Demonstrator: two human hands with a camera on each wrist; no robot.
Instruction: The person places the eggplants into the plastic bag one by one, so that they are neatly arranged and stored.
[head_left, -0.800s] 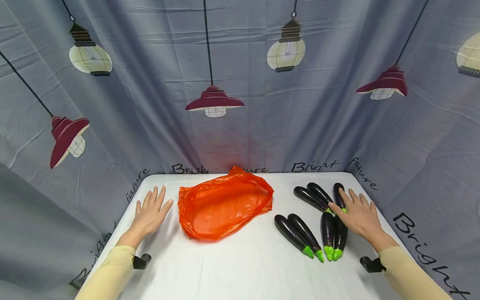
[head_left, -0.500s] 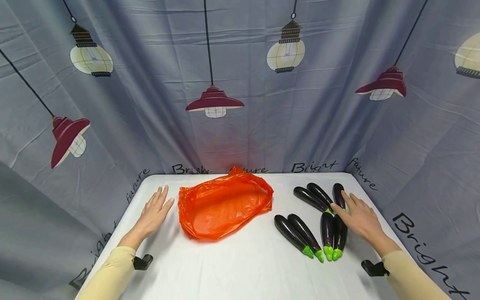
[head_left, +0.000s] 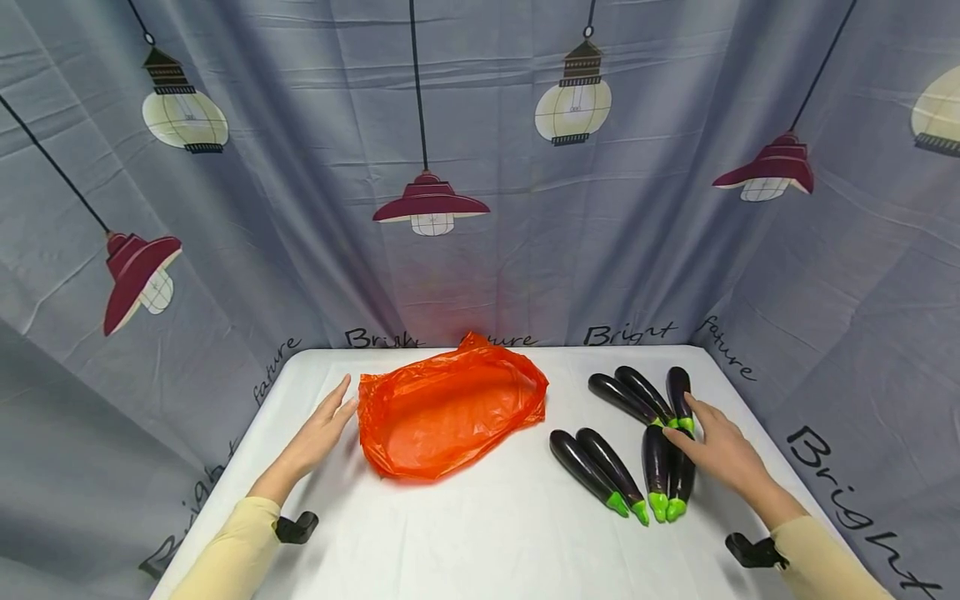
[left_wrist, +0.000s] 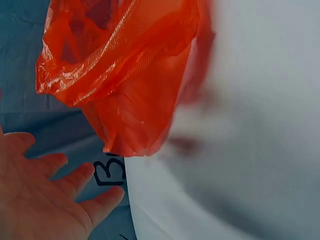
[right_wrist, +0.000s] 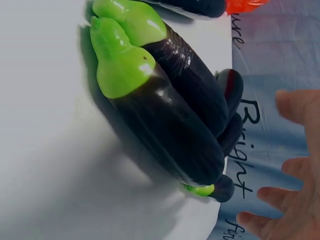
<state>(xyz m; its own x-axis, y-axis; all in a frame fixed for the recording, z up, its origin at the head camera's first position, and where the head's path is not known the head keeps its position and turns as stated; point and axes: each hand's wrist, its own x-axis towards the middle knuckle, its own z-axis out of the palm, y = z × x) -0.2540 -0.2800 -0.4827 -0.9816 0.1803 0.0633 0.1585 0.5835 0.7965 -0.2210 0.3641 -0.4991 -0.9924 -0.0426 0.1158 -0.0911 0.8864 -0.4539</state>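
Hovering, fingers spread, the right hand (head_left: 723, 450) has eggplants (head_left: 656, 460) just to its left, the nearest two running lengthwise forward; the left hand (head_left: 317, 435), also spread, has a bag (head_left: 450, 412) just rightward.

In the head view, the right hand (head_left: 720, 446) hides part of 1 eggplant (head_left: 681, 483); whether its fingers (head_left: 705, 410) touch it cannot be told. The red bag (head_left: 450, 408) covers some printed lettering (head_left: 508, 340). Picture edges crop 1 lantern print (head_left: 939, 112), 2 sleeves (head_left: 232, 542) and the near side of the tabletop (head_left: 450, 546). The left wrist view cuts off the bag's top and the left hand (left_wrist: 40, 200); a shadow (left_wrist: 225, 207) is blurred. In the right wrist view, nearer eggplants partly hide 3 others, and the right hand is cropped.
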